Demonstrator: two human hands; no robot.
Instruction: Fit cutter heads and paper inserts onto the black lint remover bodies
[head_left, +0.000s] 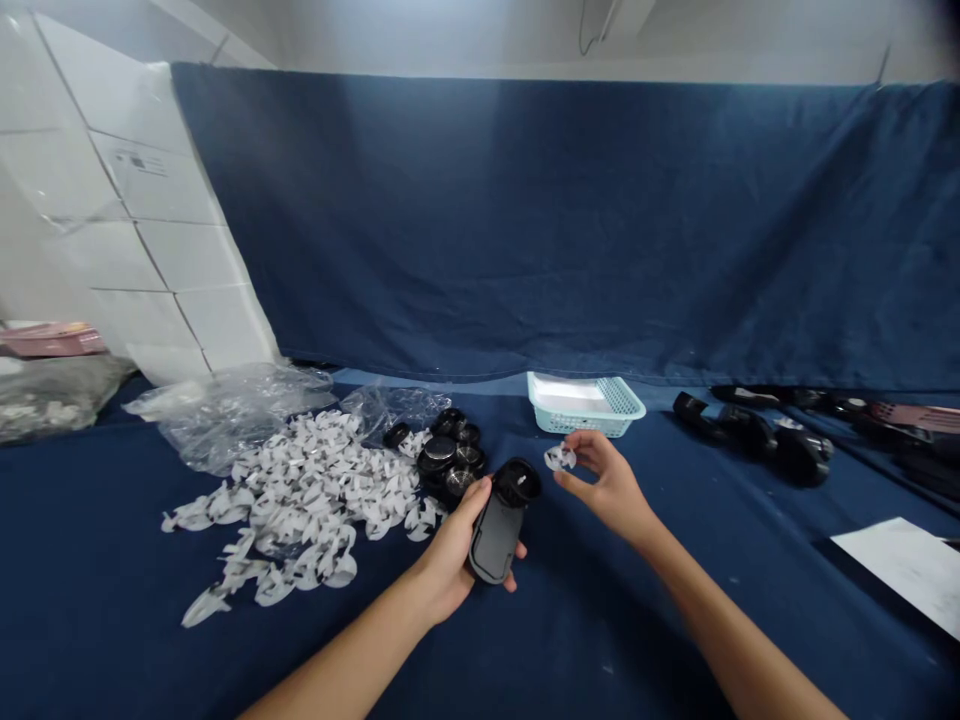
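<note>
My left hand (pixel 450 555) grips a black oblong device (pixel 501 525) with a round head, holding it just above the blue cloth. My right hand (pixel 604 480) pinches a small white round sticker piece (pixel 560 458) between thumb and fingers, a short way right of the device's round end. A heap of several white sticker pieces (pixel 300 500) lies to the left of my hands. A cluster of small black round parts (pixel 450 455) sits just behind the device.
A light green plastic basket (pixel 585 405) stands behind my right hand. Crumpled clear plastic bags (pixel 232 410) lie at the back left. More black devices (pixel 757 435) line the right side, with a white sheet (pixel 907 570) near the right edge. White boxes (pixel 142 210) are stacked at the left.
</note>
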